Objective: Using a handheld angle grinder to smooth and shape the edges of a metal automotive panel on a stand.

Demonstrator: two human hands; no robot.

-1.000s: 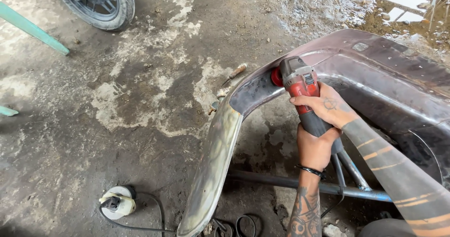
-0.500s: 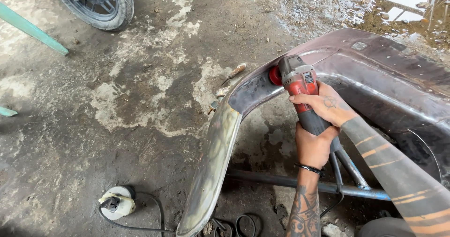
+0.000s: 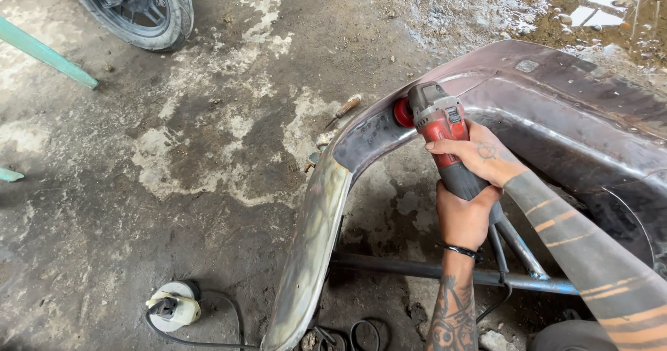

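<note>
1. Where the concrete floor (image 3: 208,205) runs out at far left, a green bar (image 3: 45,54) slants across the corner; a black tyre (image 3: 149,11) stands at the top edge.
2. Low on the floor: a white plug reel (image 3: 174,306) with a black cable (image 3: 229,323) trailing right.
3. Centre: a curved metal panel (image 3: 313,240), bare and rusty, arches up and over to the right.
4. A red and grey grinder (image 3: 438,125) sits with its head against the inner face of the bend.
5. Left hand (image 3: 464,215), fingers clenched round the rear of the grinder's handle.
6. Right hand (image 3: 479,158), fingers wrapped over the grinder's body, just above the left.
7. Below the hands, a steel tube (image 3: 417,271) runs crosswise.
</note>
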